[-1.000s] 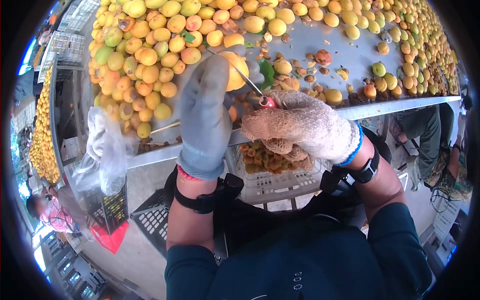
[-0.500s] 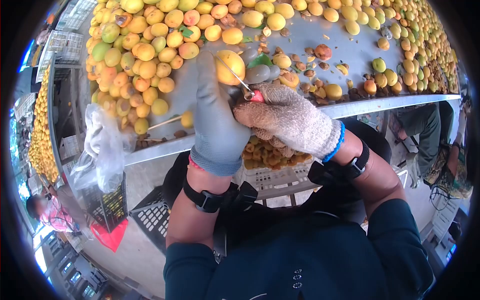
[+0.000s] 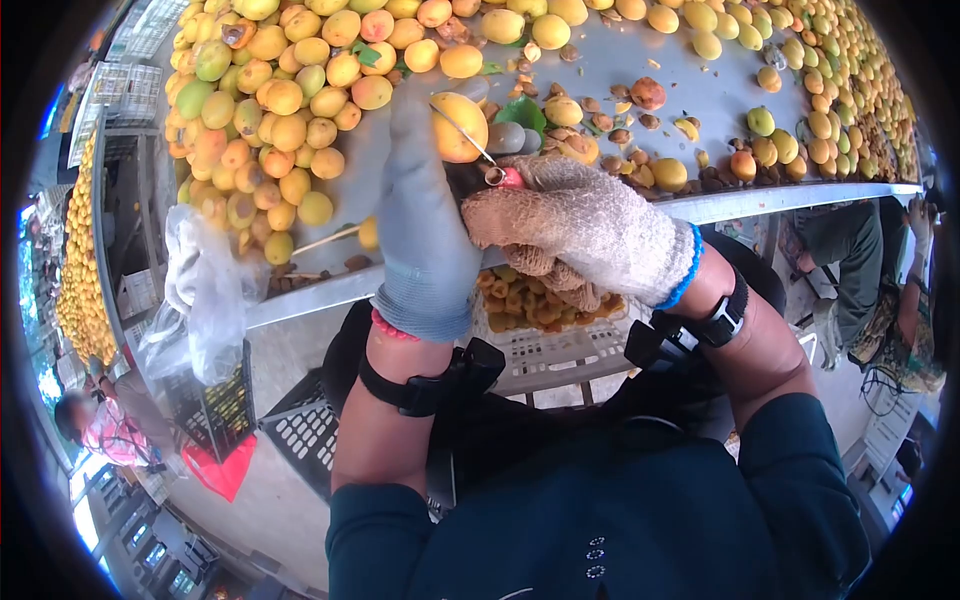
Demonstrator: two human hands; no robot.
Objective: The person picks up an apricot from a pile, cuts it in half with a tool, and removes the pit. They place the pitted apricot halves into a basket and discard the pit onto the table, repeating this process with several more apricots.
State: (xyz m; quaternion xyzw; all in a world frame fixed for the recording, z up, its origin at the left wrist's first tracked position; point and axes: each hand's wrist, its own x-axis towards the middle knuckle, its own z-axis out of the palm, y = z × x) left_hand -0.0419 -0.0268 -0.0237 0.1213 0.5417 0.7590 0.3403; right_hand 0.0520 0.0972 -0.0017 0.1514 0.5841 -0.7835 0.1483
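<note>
My left hand [image 3: 425,215], in a grey glove, is closed around a yellow-orange fruit [image 3: 458,128] above the metal table [image 3: 640,60]. In my right hand [image 3: 580,220], which wears a pale, stained knit glove, is a knife with a red handle [image 3: 511,178]. Its thin blade lies across the front of the fruit. Grey gloved fingertips show behind the fruit, beside a green leaf [image 3: 521,115]. Under my right hand, a crate [image 3: 555,355] holds opened fruit pieces [image 3: 540,300].
Piled fruit [image 3: 290,95] covers the table's left part, more lies at the right. Pits and scraps are scattered between. A plastic bag [image 3: 200,300] hangs at the left edge, near a black crate [image 3: 305,430]. A person in pink [image 3: 115,430] is far left; another person's leg [image 3: 850,250] is at right.
Both hands have shifted slightly, the left one a little to the left. The blade is still against the fruit, and less of the grey fingertips shows behind it.
</note>
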